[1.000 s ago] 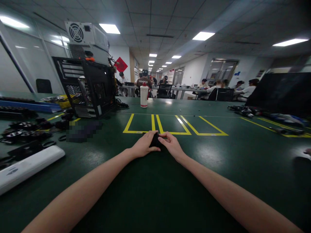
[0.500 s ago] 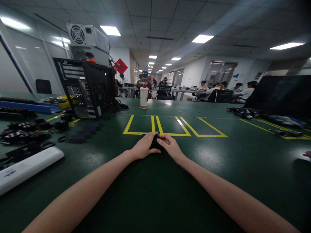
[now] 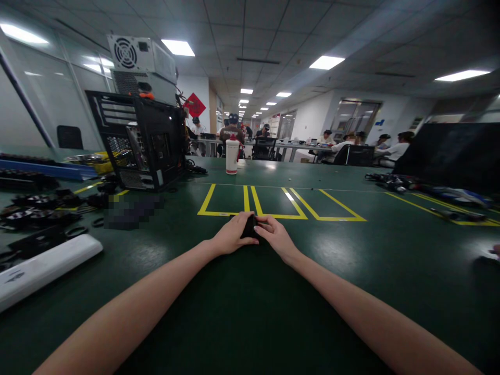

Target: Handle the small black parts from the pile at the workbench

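Observation:
A small black object (image 3: 249, 228) is between my hands on the green table (image 3: 242, 307), just in front of the yellow tape outlines (image 3: 269, 215). My left hand (image 3: 233, 234) wraps over it from the left, thumb along its near side. From the right, the bent fingers of my right hand (image 3: 273, 235) touch its right side, thumb and fingertips close together. Most of the object is hidden by my fingers, so its exact kind cannot be made out.
A black computer case (image 3: 148, 140) stands at the back left near a white cup (image 3: 232, 157). Black parts and a long white object (image 3: 50, 268) lie at the left. Cables and small devices (image 3: 457, 197) lie at the right; part of another person's hand (image 3: 495, 250) shows there.

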`<state>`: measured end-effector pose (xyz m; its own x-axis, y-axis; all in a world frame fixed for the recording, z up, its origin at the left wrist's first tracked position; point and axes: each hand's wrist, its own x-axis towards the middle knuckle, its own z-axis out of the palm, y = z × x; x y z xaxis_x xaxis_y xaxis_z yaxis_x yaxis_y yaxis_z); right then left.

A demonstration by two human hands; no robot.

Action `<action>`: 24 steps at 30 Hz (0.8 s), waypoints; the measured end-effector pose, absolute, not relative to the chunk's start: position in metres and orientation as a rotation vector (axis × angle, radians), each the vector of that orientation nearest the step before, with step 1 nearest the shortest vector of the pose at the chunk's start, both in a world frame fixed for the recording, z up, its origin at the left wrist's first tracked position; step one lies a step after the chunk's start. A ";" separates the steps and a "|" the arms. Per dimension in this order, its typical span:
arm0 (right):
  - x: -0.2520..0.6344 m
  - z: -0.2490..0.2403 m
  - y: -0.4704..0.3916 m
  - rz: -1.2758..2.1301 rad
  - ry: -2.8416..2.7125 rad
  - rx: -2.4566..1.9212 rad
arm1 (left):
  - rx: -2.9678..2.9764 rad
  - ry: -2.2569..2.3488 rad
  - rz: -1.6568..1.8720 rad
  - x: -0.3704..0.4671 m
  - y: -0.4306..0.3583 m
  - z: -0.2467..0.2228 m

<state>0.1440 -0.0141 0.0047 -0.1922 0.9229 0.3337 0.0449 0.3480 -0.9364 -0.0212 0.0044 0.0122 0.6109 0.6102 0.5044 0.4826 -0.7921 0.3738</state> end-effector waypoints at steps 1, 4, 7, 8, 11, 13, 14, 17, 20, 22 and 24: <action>0.144 0.005 -0.014 1.040 -1.541 -0.910 | 2.635 0.905 0.936 -0.021 0.004 0.012; 0.143 0.005 -0.014 1.019 -1.525 -0.924 | 2.630 0.905 0.934 -0.022 0.004 0.013; 0.143 0.006 -0.015 0.990 -1.534 -0.941 | 2.622 0.903 0.945 -0.022 0.003 0.013; 0.143 0.006 -0.015 0.996 -1.541 -0.939 | 2.619 0.902 0.947 -0.022 0.003 0.013; 0.144 0.006 -0.014 1.035 -1.561 -0.929 | 2.610 0.911 0.943 -0.022 0.002 0.014; 0.145 0.006 -0.014 1.055 -1.572 -0.932 | 2.608 0.922 0.931 -0.022 0.001 0.015; 0.145 0.005 -0.014 1.067 -1.580 -0.932 | 2.609 0.926 0.925 -0.022 0.000 0.015; 0.146 0.005 -0.014 1.086 -1.603 -0.910 | 2.614 0.942 0.918 -0.022 -0.002 0.017; 0.148 0.006 -0.017 1.079 -1.618 -0.896 | 2.604 0.953 0.940 -0.019 -0.003 0.016; 0.148 0.008 -0.018 1.049 -1.596 -0.914 | 2.593 0.948 0.958 -0.017 -0.004 0.015; 0.149 0.008 -0.018 1.014 -1.569 -0.926 | 2.587 0.932 0.971 -0.015 -0.004 0.014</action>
